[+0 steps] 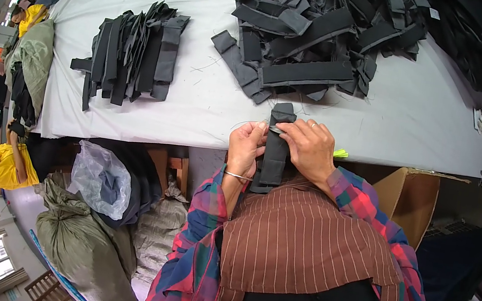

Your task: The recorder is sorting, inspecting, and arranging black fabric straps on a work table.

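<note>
Dark grey fabric strip [274,158] at centre frame, upright, upper end over the near edge of the white-covered bench [195,126], lower end in front of the brown striped apron [308,241]. Left hand [245,149]: grip closed to a pinch, thumb and fingertips on the strip's left edge near its top; thin bracelet [238,176] at the wrist. Right hand [312,150]: grip likewise nearly closed, fingertips on the strip from the right, ring [313,124] on one finger. Small silvery piece [275,129] between the two sets of fingertips; kind and holder cannot be told. Just right of the right hand, a bright yellow-green scrap [341,153] at the bench edge. Upper centre: loose heap of similar strips [308,76], lying at all angles. Upper left: neater row of strips [133,59], mostly side by side. Below the bench, lower left: clear plastic bag [101,179] and tied olive sack [77,244]; right of centre, open cardboard box [417,199]. Far left, two people in yellow tops [14,166].
</note>
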`<action>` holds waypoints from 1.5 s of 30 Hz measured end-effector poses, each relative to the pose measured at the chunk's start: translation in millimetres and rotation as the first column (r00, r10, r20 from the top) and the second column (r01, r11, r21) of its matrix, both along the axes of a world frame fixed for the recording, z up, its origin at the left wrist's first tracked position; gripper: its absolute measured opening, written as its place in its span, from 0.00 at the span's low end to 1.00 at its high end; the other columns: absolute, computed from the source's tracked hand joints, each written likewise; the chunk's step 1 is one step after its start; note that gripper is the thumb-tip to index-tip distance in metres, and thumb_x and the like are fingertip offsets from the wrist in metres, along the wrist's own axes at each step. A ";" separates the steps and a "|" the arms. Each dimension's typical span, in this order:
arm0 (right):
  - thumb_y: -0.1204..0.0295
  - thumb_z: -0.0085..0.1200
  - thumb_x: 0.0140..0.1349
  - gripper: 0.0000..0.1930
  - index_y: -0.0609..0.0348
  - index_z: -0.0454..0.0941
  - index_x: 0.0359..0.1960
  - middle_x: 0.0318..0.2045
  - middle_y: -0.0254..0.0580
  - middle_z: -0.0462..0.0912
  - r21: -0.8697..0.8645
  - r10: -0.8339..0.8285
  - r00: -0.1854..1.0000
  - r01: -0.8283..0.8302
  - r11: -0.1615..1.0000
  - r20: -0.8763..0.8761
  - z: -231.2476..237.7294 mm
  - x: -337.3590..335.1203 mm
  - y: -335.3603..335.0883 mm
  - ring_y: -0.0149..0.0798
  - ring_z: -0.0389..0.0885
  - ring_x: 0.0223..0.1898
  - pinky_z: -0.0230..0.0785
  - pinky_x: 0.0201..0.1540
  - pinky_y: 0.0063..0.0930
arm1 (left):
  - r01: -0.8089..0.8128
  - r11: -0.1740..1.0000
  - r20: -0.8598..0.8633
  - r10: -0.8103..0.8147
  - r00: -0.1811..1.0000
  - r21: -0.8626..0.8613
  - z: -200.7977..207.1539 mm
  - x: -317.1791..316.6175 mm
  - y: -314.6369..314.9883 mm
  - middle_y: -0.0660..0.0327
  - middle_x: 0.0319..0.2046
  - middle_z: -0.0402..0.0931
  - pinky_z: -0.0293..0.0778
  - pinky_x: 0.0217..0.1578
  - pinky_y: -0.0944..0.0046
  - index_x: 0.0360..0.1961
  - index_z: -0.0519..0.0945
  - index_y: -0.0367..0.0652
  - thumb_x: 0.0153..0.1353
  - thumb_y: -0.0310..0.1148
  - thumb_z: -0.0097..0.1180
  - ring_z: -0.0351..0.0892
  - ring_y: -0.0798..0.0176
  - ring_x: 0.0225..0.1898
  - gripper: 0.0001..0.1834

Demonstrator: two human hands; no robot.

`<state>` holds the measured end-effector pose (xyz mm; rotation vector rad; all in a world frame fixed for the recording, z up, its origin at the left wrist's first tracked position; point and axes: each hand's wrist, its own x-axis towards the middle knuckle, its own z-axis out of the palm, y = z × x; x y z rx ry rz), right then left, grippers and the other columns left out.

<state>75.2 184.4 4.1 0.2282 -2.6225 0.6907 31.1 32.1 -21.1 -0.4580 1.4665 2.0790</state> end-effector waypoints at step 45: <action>0.80 0.60 0.53 0.02 0.63 0.79 0.28 0.34 0.40 0.83 -0.837 0.490 0.869 -0.218 0.502 0.068 24.4 8.1 22.9 0.32 0.81 0.35 0.66 0.52 0.27 | 0.144 0.814 0.063 -0.216 0.974 0.562 38.5 5.6 2.4 0.56 0.40 0.75 0.72 0.47 0.62 0.51 0.70 0.29 0.60 0.25 0.45 0.75 0.63 0.41 0.18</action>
